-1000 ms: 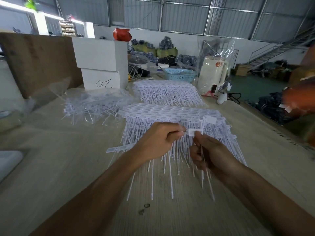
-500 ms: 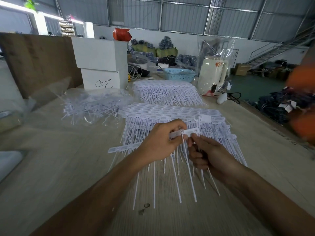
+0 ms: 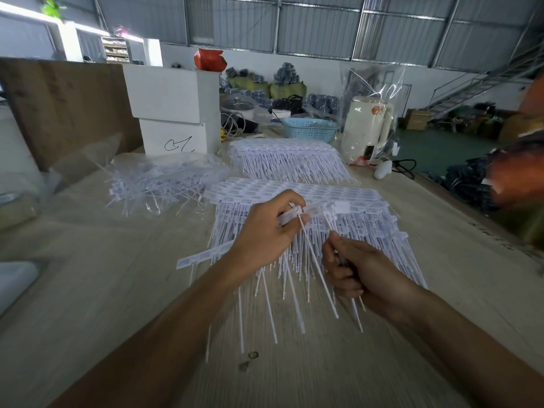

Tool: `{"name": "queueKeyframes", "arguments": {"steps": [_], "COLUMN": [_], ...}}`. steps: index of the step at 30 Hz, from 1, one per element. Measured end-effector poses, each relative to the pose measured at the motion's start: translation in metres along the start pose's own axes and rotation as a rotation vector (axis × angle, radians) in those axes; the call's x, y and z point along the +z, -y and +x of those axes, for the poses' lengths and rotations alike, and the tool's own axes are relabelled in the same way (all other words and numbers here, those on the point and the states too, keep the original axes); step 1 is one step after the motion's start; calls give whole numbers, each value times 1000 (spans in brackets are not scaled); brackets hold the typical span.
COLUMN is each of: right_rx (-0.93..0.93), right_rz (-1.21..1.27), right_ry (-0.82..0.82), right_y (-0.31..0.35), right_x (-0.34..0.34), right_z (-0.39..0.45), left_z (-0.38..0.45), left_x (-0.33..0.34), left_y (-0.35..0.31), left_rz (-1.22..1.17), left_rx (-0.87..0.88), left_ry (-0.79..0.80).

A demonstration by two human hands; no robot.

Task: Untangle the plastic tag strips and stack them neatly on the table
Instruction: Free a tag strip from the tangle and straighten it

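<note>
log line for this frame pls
left hand: grips tag strip | right hand: pinches its tails | near stack: beneath | tangled pile: left

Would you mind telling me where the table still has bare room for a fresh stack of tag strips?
Bare wood lies left of the near stack, in front of the tangled pile, and along the near edge under both forearms. A narrower strip runs right of the stack to the table edge. The far side is crowded: far stack, white boxes, blue basket, kettle.

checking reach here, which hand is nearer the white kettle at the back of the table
Right. The right hand is on the kettle's side of the table, below and in front of it. The left hand is farther left, holding a tag strip.
</note>
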State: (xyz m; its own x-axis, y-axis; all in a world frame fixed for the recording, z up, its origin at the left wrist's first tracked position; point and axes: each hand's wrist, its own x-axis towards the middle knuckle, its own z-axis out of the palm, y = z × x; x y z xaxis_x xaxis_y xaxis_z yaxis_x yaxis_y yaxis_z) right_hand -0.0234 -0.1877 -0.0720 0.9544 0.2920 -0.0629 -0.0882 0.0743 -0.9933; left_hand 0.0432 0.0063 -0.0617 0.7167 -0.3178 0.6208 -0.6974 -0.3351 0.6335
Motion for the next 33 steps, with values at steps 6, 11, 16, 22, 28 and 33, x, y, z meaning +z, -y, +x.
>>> {"name": "queueKeyframes", "arguments": {"steps": [6,11,16,22,28,33], "right_rx": [-90,-76,-89,-110,-41,-34], "right_rz": [141,179,57,22,-90,-113], "right_ry": [-285,-220,-144,-204,-272,-337], "right_y": [1,-1,-4,-3,3,-1], "right_x": [-7,-6,1,3,5,6], "right_z": [8,7,5,5,3,4], "left_z": [-1,-5,-3,-8,-14,-17], "left_x": [7,16,16,20,28,27], "left_y": [-6,-7,-8,-12,-13,-13], "left_rz": [121,117,142,17,286,226], "left_rx": [54,69,115,32,110,91], "left_ry": [127,236,152,1,136,346]}}
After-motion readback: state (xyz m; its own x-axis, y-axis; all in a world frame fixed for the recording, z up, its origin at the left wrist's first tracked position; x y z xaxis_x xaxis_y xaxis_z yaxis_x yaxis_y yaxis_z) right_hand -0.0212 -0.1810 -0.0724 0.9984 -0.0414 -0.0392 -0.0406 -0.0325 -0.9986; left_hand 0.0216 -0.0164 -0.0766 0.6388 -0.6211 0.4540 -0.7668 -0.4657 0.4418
